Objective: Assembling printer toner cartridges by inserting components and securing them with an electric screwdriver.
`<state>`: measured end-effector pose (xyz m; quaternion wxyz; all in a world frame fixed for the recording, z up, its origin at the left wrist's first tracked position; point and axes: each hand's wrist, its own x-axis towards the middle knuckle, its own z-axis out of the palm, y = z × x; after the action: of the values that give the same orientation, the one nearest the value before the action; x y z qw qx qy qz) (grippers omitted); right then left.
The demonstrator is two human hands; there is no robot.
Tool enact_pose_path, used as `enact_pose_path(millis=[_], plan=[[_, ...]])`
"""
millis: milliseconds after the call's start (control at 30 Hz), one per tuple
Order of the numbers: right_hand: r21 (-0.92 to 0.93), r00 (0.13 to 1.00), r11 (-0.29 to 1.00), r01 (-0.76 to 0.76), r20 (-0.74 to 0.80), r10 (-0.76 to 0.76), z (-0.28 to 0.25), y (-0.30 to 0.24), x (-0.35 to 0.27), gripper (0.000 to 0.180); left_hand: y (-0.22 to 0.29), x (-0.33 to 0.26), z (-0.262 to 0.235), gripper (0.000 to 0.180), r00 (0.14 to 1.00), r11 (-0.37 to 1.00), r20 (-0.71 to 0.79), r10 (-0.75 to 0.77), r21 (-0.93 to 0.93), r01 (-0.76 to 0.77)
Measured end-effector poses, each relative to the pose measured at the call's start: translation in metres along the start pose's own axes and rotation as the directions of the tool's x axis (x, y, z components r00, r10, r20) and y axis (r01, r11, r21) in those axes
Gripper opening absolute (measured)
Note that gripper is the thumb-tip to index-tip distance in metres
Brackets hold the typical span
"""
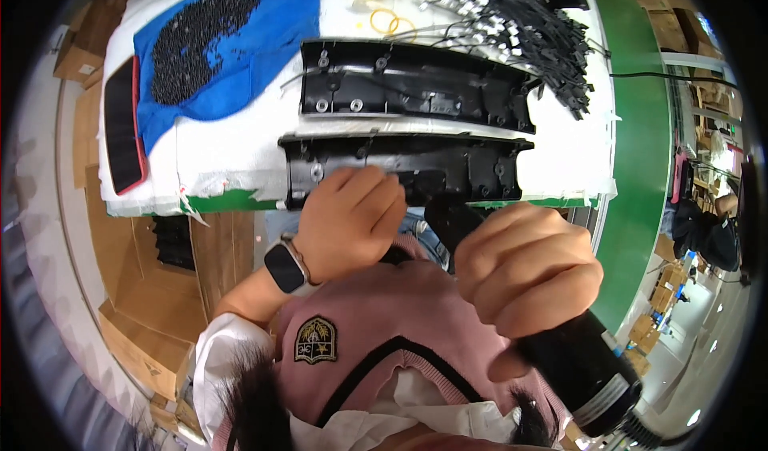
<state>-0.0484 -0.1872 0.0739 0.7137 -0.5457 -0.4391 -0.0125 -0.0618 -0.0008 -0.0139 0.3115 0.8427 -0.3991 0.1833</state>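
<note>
Tool (580, 371), black and cylindrical, fills my right hand (532, 271), whose fingers wrap tightly around it. In this head view it slants from lower right up to its dark nose, which lies close to the near edge of the nearer black shell (472, 171), just right of my left hand (352, 219). That left hand bends over the same shell's near edge, knuckles up; its fingertips are hidden, so I cannot tell whether it grips anything. A watch (286, 265) sits on my left wrist.

The nearer black shell lies lengthwise, hollow side up, along the front of the white tabletop (232, 151). Just beyond it lies the farther black shell (400, 87), also hollow side up. To the left, small dark pieces (196, 43) are heaped on a blue cloth (280, 19), with a phone (122, 127) beside it. Yellow rings (384, 23) and a tangle of black cables (520, 31) with white ends lie at the back.
</note>
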Motion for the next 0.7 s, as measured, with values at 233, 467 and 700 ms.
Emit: enact_pose_path(millis=[233,467,700], plan=[[0.568,0.796,0.598,0.566,-0.187,-0.576,-0.022,-0.042,-0.005,0.017,0.004,0.023,-0.033,0.02,0.993,0.997,-0.107,0.056,0.057,-0.05],[0.118,0.977,0.975,0.191,-0.117,-0.177,-0.078,-0.063,-0.05,0.044,-0.035,0.085,-0.029,0.023,0.991,0.994,0.121,-0.053,0.099,0.041],[-0.532,0.543,0.165,-0.831,-0.839,0.026,-0.139,-0.046,-0.078,0.054,-0.051,0.076,-0.027,0.052,0.908,0.89,0.179,-0.379,0.34,0.304]])
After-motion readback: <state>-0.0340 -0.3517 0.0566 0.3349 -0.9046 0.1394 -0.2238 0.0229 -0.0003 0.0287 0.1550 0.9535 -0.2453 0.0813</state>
